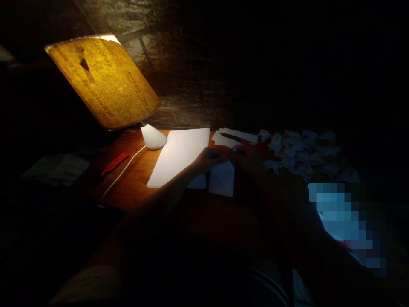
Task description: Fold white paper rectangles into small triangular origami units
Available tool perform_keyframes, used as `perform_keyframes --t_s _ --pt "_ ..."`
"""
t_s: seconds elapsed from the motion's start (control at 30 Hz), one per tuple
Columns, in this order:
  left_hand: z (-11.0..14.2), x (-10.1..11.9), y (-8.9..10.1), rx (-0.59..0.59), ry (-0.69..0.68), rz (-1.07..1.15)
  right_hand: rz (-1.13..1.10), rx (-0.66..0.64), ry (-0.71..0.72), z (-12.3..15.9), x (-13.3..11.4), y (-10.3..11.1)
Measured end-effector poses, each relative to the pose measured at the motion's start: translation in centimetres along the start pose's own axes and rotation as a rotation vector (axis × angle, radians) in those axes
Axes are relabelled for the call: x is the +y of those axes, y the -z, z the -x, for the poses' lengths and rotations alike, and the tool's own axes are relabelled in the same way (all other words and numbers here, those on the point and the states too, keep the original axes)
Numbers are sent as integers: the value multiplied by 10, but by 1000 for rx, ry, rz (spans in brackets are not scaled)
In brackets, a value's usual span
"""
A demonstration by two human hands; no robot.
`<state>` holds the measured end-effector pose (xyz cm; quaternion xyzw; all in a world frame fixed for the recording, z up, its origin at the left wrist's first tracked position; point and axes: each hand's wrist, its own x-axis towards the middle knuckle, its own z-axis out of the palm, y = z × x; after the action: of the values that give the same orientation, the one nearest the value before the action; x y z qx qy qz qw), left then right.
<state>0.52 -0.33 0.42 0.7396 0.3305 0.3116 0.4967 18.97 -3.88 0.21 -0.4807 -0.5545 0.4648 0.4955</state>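
Observation:
On a dim wooden table (137, 183), my left hand (209, 160) and my right hand (246, 157) meet over a small folded white paper (222, 181). Both pinch its upper edge with fingers closed. A larger white sheet (179, 155) lies flat just left of my left hand. The room is very dark, so fine details of the fingers are hard to see.
A lamp with a yellow printed shade (105, 81) and a white base (153, 137) stands at the back left, its cord (121, 172) trailing forward. A red tool (114, 163) lies left. More sheets (238, 136), scissors (243, 140) and crumpled papers (300, 153) lie right.

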Motion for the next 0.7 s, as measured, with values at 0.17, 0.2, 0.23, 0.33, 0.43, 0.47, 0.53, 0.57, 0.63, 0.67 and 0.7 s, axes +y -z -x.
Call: perform_keyframes --t_s 0.17,0.2,0.23,0.33,0.43,0.47,0.53,0.57,0.63,0.67,0.7 --pt "-1 1 -1 -15 11 2 -25 46 29 0 -4 0" --pt "-1 1 -1 -10 7 7 -42 73 31 -1 -3 0" --pt "-2 1 -1 -2 4 14 -59 102 32 -1 -3 0" --pt "-3 1 -1 12 7 30 -111 169 28 -4 1 -1" --pt "-2 1 0 34 20 58 -118 189 43 -5 5 -2" --pt "-2 1 0 45 26 69 -113 187 52 -5 6 -2" --pt "0 2 0 81 29 95 -100 162 58 -5 6 -2" --pt "0 2 0 102 26 106 -92 141 50 -4 6 -1" --pt "0 3 0 145 15 123 -58 80 17 -3 4 -1" --pt "0 3 0 161 12 130 -33 51 -2 -2 3 0" --pt "0 3 -1 170 13 135 -7 25 -16 -1 1 0"
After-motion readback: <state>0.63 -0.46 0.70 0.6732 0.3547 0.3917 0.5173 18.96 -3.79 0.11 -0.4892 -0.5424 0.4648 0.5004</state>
